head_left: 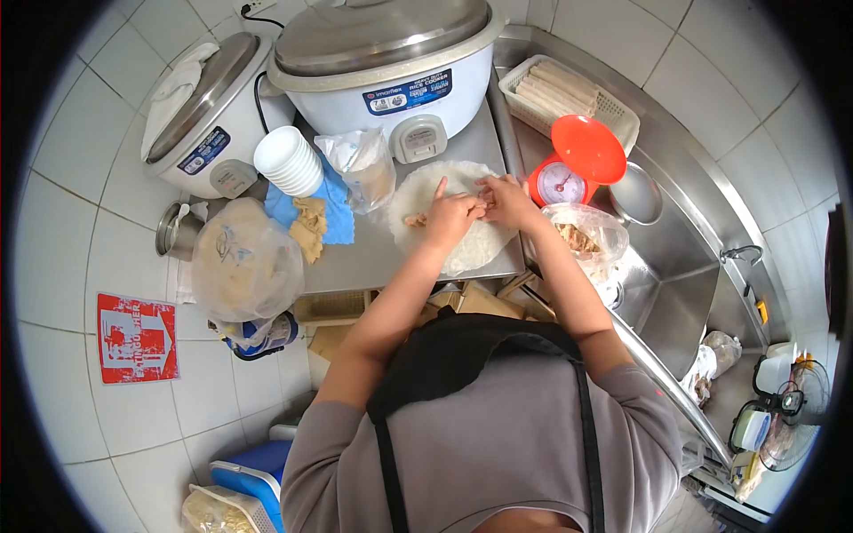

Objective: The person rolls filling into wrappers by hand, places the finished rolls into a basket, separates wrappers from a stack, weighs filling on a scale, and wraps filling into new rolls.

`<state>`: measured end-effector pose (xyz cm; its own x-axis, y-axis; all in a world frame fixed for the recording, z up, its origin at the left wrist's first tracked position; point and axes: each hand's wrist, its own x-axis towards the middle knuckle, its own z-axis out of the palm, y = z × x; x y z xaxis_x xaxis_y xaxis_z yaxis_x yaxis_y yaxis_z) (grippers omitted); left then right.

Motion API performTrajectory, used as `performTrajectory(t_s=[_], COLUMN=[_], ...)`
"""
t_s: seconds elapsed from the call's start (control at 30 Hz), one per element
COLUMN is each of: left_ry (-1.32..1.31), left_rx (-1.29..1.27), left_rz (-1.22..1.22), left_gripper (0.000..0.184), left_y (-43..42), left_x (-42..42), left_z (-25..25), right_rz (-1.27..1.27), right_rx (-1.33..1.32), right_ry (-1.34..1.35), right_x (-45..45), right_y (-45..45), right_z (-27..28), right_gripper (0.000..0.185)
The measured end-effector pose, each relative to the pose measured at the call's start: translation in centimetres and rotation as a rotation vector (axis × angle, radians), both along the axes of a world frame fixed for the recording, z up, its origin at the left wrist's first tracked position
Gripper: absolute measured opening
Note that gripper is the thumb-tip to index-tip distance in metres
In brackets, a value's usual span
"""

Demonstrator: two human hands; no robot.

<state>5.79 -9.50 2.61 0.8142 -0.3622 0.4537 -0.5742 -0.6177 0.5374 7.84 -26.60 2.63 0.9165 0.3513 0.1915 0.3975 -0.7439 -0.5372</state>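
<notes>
A large, round, whitish wrapper sheet (471, 253) lies on the steel table. Both my hands are over it, close together near its middle. My left hand (455, 216) has its index finger raised, and its other fingers are bent toward my right hand (508, 202). The fingers of my right hand are bent and pressed together at the sheet; what they hold, if anything, is hidden. A little brownish filling (415, 219) lies on the sheet just left of my left hand.
Rice cookers (410, 93) stand behind. On the left are stacked white cups (289, 162), a blue cloth (333, 200) and a plastic bag (247, 266). To the right are a red scale (562, 182), a bag of filling (586, 238), a basket of rolls (569, 98) and a sink (671, 311).
</notes>
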Motion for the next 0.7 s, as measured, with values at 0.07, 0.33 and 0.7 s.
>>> performTrajectory(t_s=[0.07,0.33,0.7], left_ry=[-0.017,0.008,0.132], left_rx=[0.005,0.026,0.149], left_rz=[-0.019,-0.094,-0.08], left_gripper=[0.009,0.008,0.007], left_y=[-0.4,-1.2,-1.4], left_x=[0.8,2.4,3.9], left_z=[-1.1,-1.8,-1.8], right_rz=[-0.002,-0.003,0.009], right_rx=[-0.053,-0.201,-0.245], right_ry=[-0.028,-0.055,0.023], right_x=[0.2,0.9,0.0], right_y=[-0.6,-1.3,-2.8], right_z=[0.2,-0.4,0.7], right_gripper=[0.024,0.018,0.041])
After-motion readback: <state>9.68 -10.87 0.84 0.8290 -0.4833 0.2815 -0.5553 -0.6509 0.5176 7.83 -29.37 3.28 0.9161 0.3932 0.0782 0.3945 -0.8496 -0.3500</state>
